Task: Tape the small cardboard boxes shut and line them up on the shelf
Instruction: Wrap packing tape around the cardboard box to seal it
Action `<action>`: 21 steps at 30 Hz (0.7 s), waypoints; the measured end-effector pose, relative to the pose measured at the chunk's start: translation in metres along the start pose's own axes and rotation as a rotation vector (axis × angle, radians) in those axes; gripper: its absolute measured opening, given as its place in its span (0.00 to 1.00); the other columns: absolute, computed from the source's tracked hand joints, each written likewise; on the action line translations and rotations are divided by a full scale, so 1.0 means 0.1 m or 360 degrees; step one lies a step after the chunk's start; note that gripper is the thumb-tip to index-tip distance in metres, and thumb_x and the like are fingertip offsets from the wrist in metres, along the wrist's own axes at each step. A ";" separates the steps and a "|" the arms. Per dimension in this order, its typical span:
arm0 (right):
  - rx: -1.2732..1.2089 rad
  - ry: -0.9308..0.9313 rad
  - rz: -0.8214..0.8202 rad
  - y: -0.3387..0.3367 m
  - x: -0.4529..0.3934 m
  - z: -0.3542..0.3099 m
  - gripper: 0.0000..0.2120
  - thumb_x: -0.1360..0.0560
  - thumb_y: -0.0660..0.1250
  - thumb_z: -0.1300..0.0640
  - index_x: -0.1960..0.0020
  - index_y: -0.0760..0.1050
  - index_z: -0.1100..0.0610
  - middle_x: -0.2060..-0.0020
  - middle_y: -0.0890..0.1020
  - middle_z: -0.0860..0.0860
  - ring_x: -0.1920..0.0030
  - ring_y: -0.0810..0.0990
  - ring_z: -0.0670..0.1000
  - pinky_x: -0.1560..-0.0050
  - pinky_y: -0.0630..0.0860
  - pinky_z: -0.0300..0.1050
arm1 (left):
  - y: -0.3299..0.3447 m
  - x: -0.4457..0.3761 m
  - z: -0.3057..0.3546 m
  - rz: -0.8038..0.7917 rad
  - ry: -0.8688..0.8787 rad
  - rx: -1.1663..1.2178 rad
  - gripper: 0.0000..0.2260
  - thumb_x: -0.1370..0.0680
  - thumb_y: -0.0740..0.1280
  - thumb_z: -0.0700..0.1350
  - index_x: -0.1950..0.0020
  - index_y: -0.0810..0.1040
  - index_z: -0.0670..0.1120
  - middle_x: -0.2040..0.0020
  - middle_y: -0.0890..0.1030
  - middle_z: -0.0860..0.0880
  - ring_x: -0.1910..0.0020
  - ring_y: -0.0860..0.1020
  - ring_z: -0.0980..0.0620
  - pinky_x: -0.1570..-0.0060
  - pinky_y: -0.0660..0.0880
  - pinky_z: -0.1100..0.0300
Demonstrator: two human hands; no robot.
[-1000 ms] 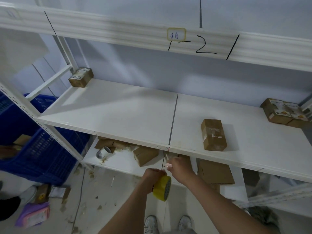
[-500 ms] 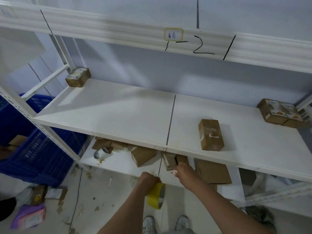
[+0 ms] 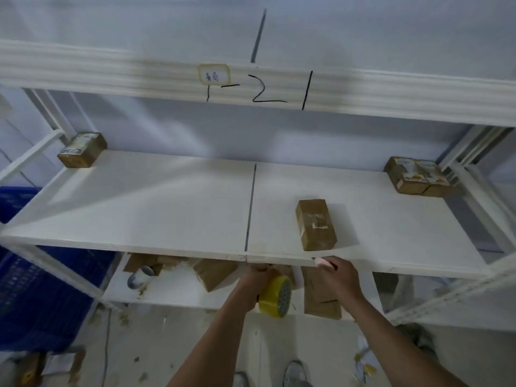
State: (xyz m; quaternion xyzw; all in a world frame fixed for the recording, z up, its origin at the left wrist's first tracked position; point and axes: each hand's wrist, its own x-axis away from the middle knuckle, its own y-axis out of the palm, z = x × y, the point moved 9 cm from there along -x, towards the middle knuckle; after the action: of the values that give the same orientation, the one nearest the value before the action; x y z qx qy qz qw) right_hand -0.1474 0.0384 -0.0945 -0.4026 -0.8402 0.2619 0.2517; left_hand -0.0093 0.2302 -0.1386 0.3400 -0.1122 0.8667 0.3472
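Head view, looking forward and down

From standing height it faces the white shelf (image 3: 167, 208) close ahead at twelve o'clock; the floor (image 3: 178, 344) shows at six o'clock, below the shelf's front edge.

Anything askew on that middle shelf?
Yes. The taped box sits alone near the front edge, angled, not in line with the box back left or the pair back right.

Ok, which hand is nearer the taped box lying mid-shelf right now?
Right. The right hand is at the shelf's front edge, just below the taped box. The left hand, holding the yellow tape roll, is lower and further left, under the shelf's centre seam.
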 end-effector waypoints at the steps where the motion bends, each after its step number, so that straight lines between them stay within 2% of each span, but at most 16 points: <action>1: -0.0024 0.0039 0.0068 -0.16 -0.04 0.08 0.07 0.22 0.67 0.57 0.53 0.83 0.55 0.59 0.84 0.51 0.57 0.81 0.51 0.52 0.78 0.50 | 0.10 -0.02 0.09 -0.0015 0.0041 -0.0026 0.07 0.24 0.73 0.43 0.48 0.84 0.44 0.49 0.84 0.41 0.51 0.83 0.43 0.48 0.82 0.44; 4: -0.0028 0.0170 0.0184 -0.57 -0.22 0.35 0.06 0.22 0.65 0.60 0.53 0.81 0.59 0.57 0.83 0.55 0.58 0.79 0.53 0.54 0.76 0.49 | 0.37 -0.08 0.28 -0.0048 0.0118 -0.0110 0.04 0.23 0.71 0.42 0.54 0.87 0.45 0.52 0.85 0.45 0.52 0.83 0.44 0.51 0.83 0.48; 8: 0.0139 0.0243 0.0248 -1.00 -0.50 0.62 0.10 0.21 0.66 0.59 0.52 0.81 0.65 0.56 0.83 0.60 0.60 0.75 0.55 0.63 0.67 0.45 | 0.64 -0.12 0.49 -0.0055 0.0173 -0.0116 0.10 0.20 0.68 0.40 0.57 0.87 0.46 0.54 0.85 0.47 0.55 0.83 0.47 0.56 0.83 0.54; 11: 0.0203 0.0197 0.0229 -1.16 -0.75 0.74 0.10 0.21 0.68 0.57 0.51 0.82 0.63 0.58 0.81 0.56 0.58 0.76 0.54 0.57 0.66 0.43 | 0.81 -0.14 0.64 -0.0025 0.0223 -0.0098 0.09 0.20 0.67 0.40 0.55 0.87 0.44 0.53 0.85 0.44 0.54 0.83 0.45 0.60 0.82 0.54; 14: 0.0266 0.0201 0.0207 -1.24 -0.97 0.87 0.13 0.22 0.69 0.56 0.57 0.83 0.66 0.63 0.83 0.58 0.59 0.81 0.59 0.62 0.65 0.44 | 0.96 -0.15 0.77 -0.0008 0.0239 -0.0041 0.08 0.20 0.68 0.40 0.55 0.86 0.44 0.54 0.85 0.44 0.57 0.83 0.46 0.64 0.81 0.56; 16: 0.0312 0.0195 0.0201 -1.30 -1.10 0.93 0.16 0.22 0.69 0.56 0.63 0.81 0.66 0.67 0.81 0.59 0.63 0.80 0.59 0.67 0.64 0.43 | 1.05 -0.17 0.84 0.0008 0.0237 0.0015 0.07 0.20 0.68 0.40 0.54 0.86 0.44 0.54 0.85 0.44 0.59 0.83 0.46 0.67 0.80 0.58; 18: 0.0367 0.0162 0.0197 -1.36 -1.21 0.96 0.17 0.22 0.69 0.56 0.68 0.78 0.61 0.72 0.78 0.55 0.67 0.77 0.56 0.68 0.63 0.43 | 1.14 -0.20 0.90 0.0017 0.0242 0.0054 0.06 0.20 0.69 0.41 0.53 0.86 0.45 0.53 0.85 0.44 0.58 0.84 0.46 0.63 0.82 0.55; 21: 0.0431 0.0206 0.0179 -1.43 -1.35 1.05 0.17 0.22 0.71 0.52 0.66 0.79 0.60 0.70 0.79 0.53 0.67 0.77 0.53 0.68 0.66 0.42 | 1.26 -0.24 1.02 0.0056 0.0283 0.0052 0.05 0.21 0.70 0.43 0.51 0.86 0.44 0.52 0.85 0.44 0.54 0.83 0.45 0.53 0.82 0.50</action>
State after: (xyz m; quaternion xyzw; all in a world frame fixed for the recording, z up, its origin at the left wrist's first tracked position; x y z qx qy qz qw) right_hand -0.2176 -0.1731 -0.1081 -0.4276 -0.7553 0.3599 0.3422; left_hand -0.0299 0.0810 -0.0736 0.2654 -0.0729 0.9012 0.3349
